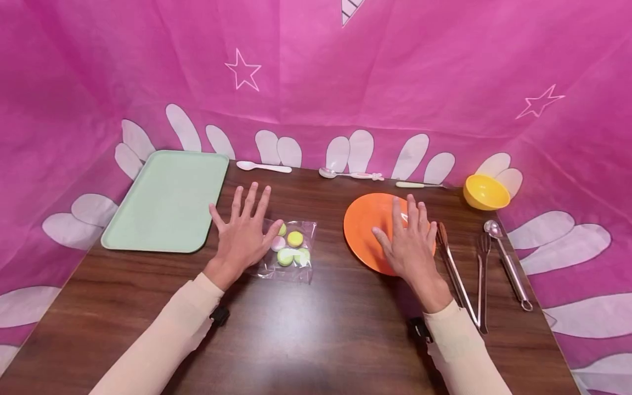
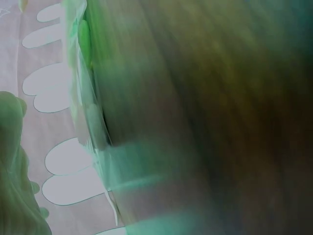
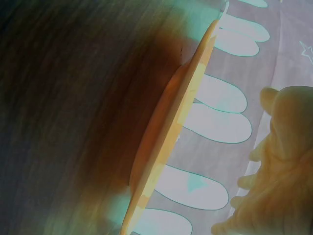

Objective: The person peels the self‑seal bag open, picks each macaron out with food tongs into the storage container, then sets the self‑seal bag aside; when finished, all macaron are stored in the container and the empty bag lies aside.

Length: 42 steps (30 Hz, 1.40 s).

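Observation:
My left hand (image 1: 242, 236) is spread flat, palm down, with nothing in it. Its thumb overlaps the left edge of a clear plastic bag (image 1: 307, 274) holding several green, yellow and pale pink macarons (image 1: 295, 238). In the left wrist view the bag (image 2: 95, 112) lies low on the table, apart from the hand (image 2: 14, 166). My right hand (image 1: 412, 247), fingers also spread, is over the right part of an orange plate (image 1: 367, 230). The right wrist view shows a gap between this hand (image 3: 283, 166) and the plate (image 3: 164, 142).
A pale green tray (image 1: 165, 203) lies at the left. Along the back are a white spoon (image 1: 264, 167), a pink-handled spoon (image 1: 350, 175) and a green-handled utensil (image 1: 419, 185). At right are a yellow bowl (image 1: 486, 193), long metal utensils (image 1: 459, 280) and a metal scoop (image 1: 511, 269).

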{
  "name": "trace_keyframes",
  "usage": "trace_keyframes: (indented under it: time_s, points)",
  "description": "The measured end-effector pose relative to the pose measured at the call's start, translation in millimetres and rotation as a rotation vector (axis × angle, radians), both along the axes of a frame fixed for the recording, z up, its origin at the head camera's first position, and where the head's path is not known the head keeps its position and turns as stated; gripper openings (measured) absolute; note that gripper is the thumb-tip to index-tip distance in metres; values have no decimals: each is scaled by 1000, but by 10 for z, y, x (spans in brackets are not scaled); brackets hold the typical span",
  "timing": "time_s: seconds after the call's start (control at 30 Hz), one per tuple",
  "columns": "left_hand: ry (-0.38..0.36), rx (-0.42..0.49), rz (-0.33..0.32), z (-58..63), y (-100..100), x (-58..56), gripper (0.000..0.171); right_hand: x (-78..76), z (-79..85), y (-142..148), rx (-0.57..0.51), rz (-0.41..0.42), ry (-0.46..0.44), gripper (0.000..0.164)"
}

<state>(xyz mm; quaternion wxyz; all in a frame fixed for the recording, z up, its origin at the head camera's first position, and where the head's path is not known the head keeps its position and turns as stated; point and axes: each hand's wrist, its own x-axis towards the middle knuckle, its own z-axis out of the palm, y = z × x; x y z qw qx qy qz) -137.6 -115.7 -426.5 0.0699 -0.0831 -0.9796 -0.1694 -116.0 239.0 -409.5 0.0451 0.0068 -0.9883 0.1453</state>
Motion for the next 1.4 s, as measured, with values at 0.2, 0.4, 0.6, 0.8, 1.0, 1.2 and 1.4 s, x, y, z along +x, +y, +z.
trace_keyframes:
  time_s: [0.2, 0.4, 0.6, 0.8, 1.0, 1.2, 1.4]
  points:
    - [-60, -34, -54, 35, 30, 39, 84, 131, -41, -222, -90, 83, 223, 75]
    - [-331, -1, -255, 115, 41, 160, 90, 395, -104, -788, -149, 254, 156, 30]
    - [-495, -35, -318, 118, 83, 258, 103, 501, -127, -1261, -49, 389, -54, 36]
    - [-489, -109, -243, 57, 199, 307, 101, 523, -171, -1447, 77, 384, -30, 41]
    - [-483, -122, -209, 44, 254, 310, 103, 500, -188, -1486, 178, 360, 12, 27]
    - [-486, -119, -207, 50, 265, 308, 103, 477, -167, -1476, 168, 344, -46, 12]
    - [-488, -111, -199, 39, 262, 311, 103, 474, -142, -1391, 101, 318, -77, 10]
